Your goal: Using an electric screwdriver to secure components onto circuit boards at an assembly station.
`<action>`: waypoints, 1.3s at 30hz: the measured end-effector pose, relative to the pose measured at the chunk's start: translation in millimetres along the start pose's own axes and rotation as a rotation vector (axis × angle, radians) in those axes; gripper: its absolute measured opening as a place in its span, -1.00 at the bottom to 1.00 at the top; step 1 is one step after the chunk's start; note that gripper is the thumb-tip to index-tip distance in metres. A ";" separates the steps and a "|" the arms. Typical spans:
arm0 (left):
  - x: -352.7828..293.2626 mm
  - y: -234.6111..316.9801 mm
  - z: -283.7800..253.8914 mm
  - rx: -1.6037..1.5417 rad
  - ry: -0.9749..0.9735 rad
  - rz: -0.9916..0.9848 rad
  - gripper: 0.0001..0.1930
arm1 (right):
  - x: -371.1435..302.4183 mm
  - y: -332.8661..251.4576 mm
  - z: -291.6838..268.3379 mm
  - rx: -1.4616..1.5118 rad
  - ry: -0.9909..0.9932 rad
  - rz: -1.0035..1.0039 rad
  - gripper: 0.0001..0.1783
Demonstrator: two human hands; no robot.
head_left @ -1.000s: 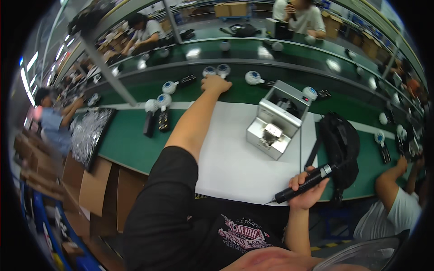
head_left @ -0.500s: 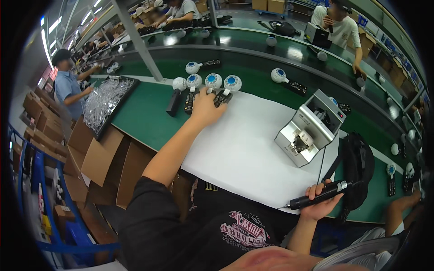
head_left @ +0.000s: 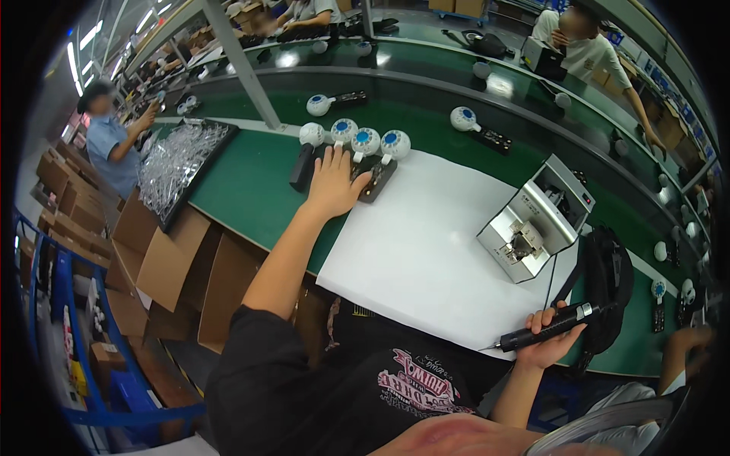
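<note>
My left hand (head_left: 332, 185) lies with outstretched fingers over the black handles of several white ball-headed devices. Three of them stand close together; the rightmost has a blue-ringed ball (head_left: 395, 144) and a handle partly uncovered beside my thumb. Left of my hand, another ball-headed device (head_left: 301, 167) rests with its plain black handle toward me. An electric screwdriver (head_left: 549, 328) is gripped in my right hand (head_left: 549, 346), its thin bit pointing left over the near edge of the white sheet (head_left: 411, 243). The fingers of that hand wrap round the black body.
A silver screw-feeder-like machine (head_left: 525, 228) stands on the sheet's right, beside a black bag (head_left: 608, 289). Further devices lie on the green belt (head_left: 411, 106) behind. At left are a tray of clear plastic pieces (head_left: 182, 163) and open cardboard boxes (head_left: 171, 266). Co-workers sit across and left.
My left hand has shifted left, with its fingers straighter, and the devices under it sit closer together. Devices on the belt have slid left. My right hand still holds the screwdriver.
</note>
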State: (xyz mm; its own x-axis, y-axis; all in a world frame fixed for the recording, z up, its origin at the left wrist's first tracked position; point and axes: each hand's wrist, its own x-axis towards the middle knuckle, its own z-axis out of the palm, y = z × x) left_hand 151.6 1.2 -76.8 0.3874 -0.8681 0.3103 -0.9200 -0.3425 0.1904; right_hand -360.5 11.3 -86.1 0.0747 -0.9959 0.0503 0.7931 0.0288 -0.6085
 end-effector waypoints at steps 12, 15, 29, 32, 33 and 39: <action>14.0 -61.0 -15.7 -0.229 0.077 -0.026 -0.19 | 0.6 -3.5 17.6 0.004 0.116 0.002 -0.25; 23.4 -44.5 -11.4 -0.206 -0.015 0.018 -0.12 | -0.2 -3.7 16.9 -0.004 0.126 0.011 -0.24; 24.1 0.9 -19.0 0.050 -0.224 -0.049 -0.02 | -0.9 -6.3 6.7 0.053 0.066 0.028 -0.23; 25.5 19.8 -12.7 -0.006 -0.184 -0.208 0.04 | 1.3 -4.9 7.2 0.045 0.049 0.029 -0.23; 23.7 21.9 -10.8 -0.006 -0.195 -0.223 0.04 | 1.1 -4.9 8.0 0.035 0.047 0.028 -0.24; 22.7 27.4 -8.3 0.144 -0.156 -0.267 -0.01 | -1.4 -6.0 5.6 0.008 0.042 0.024 -0.24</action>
State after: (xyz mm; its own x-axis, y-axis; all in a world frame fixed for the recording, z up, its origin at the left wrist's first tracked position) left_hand 135.7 -24.9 -56.8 0.6121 -0.7818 0.1189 -0.7907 -0.6026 0.1085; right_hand -362.0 13.0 -78.1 0.0687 -0.9976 0.0023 0.7962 0.0535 -0.6027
